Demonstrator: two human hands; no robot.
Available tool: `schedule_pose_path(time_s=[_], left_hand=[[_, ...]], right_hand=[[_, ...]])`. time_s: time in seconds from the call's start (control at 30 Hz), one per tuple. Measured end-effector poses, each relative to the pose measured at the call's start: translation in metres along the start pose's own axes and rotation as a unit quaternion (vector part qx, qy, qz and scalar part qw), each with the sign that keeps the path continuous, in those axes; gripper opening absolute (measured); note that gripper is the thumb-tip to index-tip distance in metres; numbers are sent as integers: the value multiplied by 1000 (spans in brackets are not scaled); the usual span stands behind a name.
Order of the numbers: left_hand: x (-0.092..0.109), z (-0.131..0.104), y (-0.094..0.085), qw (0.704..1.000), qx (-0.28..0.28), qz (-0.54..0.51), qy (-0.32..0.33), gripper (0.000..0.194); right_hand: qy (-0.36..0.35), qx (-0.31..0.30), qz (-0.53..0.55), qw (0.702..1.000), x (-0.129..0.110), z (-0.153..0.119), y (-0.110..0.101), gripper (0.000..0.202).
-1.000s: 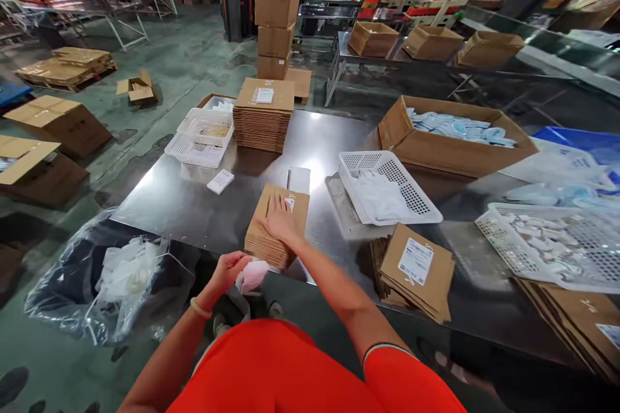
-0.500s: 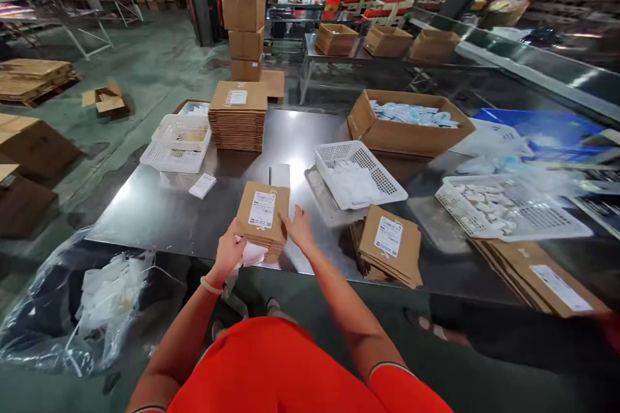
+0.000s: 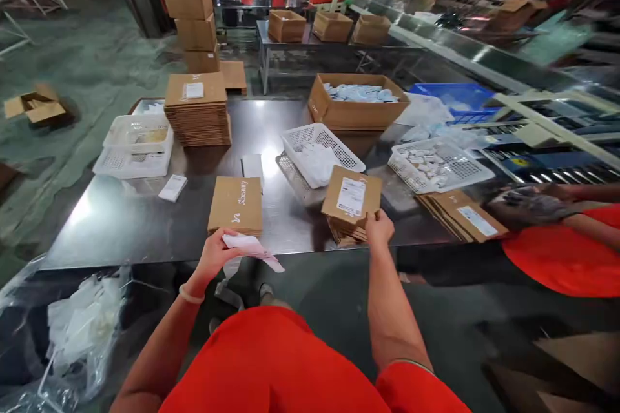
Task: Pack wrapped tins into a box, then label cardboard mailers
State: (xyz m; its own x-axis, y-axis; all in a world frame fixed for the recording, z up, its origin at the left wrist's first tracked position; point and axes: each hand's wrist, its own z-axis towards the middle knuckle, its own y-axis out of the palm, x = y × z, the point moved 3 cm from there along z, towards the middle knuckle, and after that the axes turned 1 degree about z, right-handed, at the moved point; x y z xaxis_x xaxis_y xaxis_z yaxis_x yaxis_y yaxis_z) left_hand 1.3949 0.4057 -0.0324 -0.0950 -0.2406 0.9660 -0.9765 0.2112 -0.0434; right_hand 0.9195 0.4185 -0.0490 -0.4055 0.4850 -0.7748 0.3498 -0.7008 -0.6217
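Note:
In the head view my left hand pinches a strip of white label sheets at the table's front edge. Just beyond it lies a stack of flat cartons, its top one printed with white lettering and bearing no visible label. My right hand grips the near right corner of a flat carton with a white label on it. That carton is tilted over a loose stack of cartons, and whether it still touches them I cannot tell.
A white perforated basket of white pouches stands behind the right stack. Farther back are an open cardboard box and a tall carton stack. At the right, a co-worker's gloved hand is beside labelled cartons. A plastic-lined bin stands front left.
My right hand has left the left stack and moved right to grip a labelled carton. The left stack's top now shows printed lettering. My view has turned right; a co-worker's arms have appeared.

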Motion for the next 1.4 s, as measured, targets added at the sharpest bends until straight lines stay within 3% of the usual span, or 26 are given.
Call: schedule_pose_path(time_s=[0.07,0.13,0.17,0.2,0.23,0.3,0.37,0.53,0.67,0.77,0.83,0.97,1.13,1.23,1.33,1.4], left_hand=[[4,-3,-1,999,13,-34,-7,48],[7,-5,0,998,20,-57,-10,49],[8,-7,0,997,23,-67,-12,49],[9,-9,-1,997,26,-76,-15,50],[9,-10,-3,996,30,-86,-19,50],[7,-14,-11,993,43,-106,-33,53],[3,-17,-23,988,70,-130,-48,58],[-14,-31,-44,952,196,-220,-79,84],[-20,-45,-32,967,113,-212,-84,96],[-19,-47,-25,981,78,-168,-55,74],[-20,-43,-26,983,94,-151,-52,57],[-19,-29,-27,984,134,-104,-60,48],[-16,-16,-19,984,148,-77,-61,44],[-16,-9,-16,985,143,-79,-64,44],[-19,-1,-14,989,69,-91,-98,42],[-22,2,-13,988,-2,-85,-131,41]], right_hand=[[-37,-22,-49,998,-14,-16,2,63],[-135,-172,19,976,-46,-60,26,67],[-183,-304,79,931,-64,-92,42,63],[-221,-442,120,861,-82,-128,58,62],[-243,-537,144,795,-97,-162,71,62],[-234,-644,173,707,-116,-216,92,47],[-194,-680,192,681,-123,-250,107,37],[-121,-654,243,706,-129,-276,127,42],[-145,-617,239,736,-139,-282,133,37],[-149,-620,226,737,-143,-285,136,25],[-132,-629,223,733,-142,-285,139,23],[-128,-611,219,750,-138,-279,142,24],[-214,-504,208,811,-132,-273,132,24],[-274,-456,176,829,-132,-268,120,25],[-309,-402,153,848,-144,-247,118,22],[-301,-371,142,867,-160,-220,131,17]])
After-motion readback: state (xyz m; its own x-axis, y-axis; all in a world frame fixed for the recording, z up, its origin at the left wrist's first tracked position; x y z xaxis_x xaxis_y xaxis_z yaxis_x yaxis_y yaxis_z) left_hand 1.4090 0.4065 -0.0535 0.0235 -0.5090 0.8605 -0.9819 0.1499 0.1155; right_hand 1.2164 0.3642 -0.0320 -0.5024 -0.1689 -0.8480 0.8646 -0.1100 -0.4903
